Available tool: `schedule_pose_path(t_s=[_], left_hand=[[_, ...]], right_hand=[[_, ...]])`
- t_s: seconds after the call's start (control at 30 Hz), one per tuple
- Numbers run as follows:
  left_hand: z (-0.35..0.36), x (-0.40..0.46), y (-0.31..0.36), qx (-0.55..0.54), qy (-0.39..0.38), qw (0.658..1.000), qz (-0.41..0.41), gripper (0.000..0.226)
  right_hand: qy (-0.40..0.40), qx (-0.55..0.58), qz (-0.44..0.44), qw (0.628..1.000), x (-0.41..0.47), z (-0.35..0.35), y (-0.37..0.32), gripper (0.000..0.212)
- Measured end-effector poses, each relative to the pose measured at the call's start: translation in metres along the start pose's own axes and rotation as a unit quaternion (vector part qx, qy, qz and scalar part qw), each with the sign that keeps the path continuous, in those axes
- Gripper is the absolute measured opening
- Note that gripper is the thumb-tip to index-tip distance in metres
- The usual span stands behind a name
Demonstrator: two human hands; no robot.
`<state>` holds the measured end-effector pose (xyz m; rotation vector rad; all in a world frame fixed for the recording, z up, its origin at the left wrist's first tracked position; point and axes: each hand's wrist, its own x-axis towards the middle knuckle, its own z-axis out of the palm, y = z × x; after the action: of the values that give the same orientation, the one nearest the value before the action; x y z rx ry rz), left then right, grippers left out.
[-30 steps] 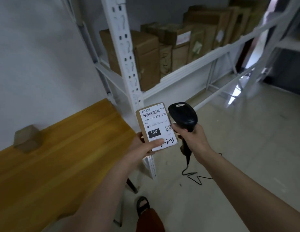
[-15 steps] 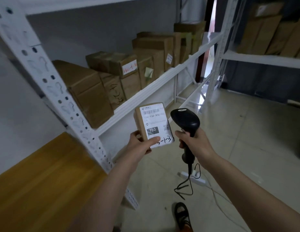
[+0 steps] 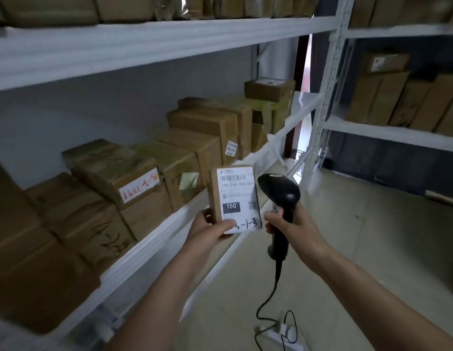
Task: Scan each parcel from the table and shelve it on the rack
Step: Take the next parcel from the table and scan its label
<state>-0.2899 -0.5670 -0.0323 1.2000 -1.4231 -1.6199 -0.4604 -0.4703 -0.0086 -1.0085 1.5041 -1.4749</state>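
Right now the left hand (image 3: 210, 230) grips a small parcel (image 3: 234, 198) by its lower end, thumb pressed across the bottom of the white label and the other fingers curled behind the cardboard, so the label with its barcode and the handwritten mark faces the camera. Just beside it, the right hand (image 3: 291, 224) is wrapped round the handle of a black scanner (image 3: 279, 192), index finger lying at the trigger; the scanner head sits level with the top of the label and close to its right edge, though whether it is reading the code at this instant cannot be told. A cable (image 3: 273, 287) trails from the handle down to a power strip (image 3: 281, 334) on the floor. Outward from the hands, the parcel is held in the air in front of the middle shelf (image 3: 169, 229) of the white rack (image 3: 326, 79), not yet resting on it. That shelf already carries a row of brown boxes (image 3: 134, 183) running away to the right, the upper shelf holds more, and a second rack (image 3: 387, 134) further right is stocked too. Judged from this, much of the shelving appears done, and this parcel is at the scan stage or just past it; placing it on the rack remains. The surface the parcels come from is out of view, so how many are left cannot be told.
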Motion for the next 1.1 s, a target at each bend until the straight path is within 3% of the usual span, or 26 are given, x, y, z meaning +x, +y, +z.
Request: schedule_pose_path(t_s=[0.07,0.13,0.27,0.5,0.63,0.9,1.1], left_hand=[[0.009,0.019,0.017,-0.015,-0.009,1.0,0.016,0.071],[0.019,0.031,0.034,-0.023,-0.017,0.999,0.024,0.082],[0.032,0.049,0.069,0.003,0.003,0.998,0.057,0.067],[0.043,0.075,0.129,0.03,0.037,0.991,0.123,0.082],[0.063,0.093,0.156,0.035,0.05,0.986,0.157,0.075],[0.138,0.148,0.197,0.057,0.088,0.975,0.196,0.064],[0.218,0.218,0.241,0.051,0.101,0.977,0.183,0.08]], right_hand=[[0.013,0.008,-0.021,1.0,0.017,-0.008,-0.006,0.015],[0.026,0.022,-0.032,0.999,0.027,-0.015,-0.011,0.017],[0.05,0.036,-0.057,0.996,0.051,-0.029,-0.027,0.014],[0.054,0.061,-0.123,0.989,0.1,-0.039,-0.068,0.022],[0.063,0.094,-0.135,0.984,0.133,-0.054,-0.086,0.029],[0.028,0.135,-0.176,0.975,0.22,-0.12,-0.109,0.027],[0.01,0.147,-0.18,0.972,0.304,-0.198,-0.125,0.03]])
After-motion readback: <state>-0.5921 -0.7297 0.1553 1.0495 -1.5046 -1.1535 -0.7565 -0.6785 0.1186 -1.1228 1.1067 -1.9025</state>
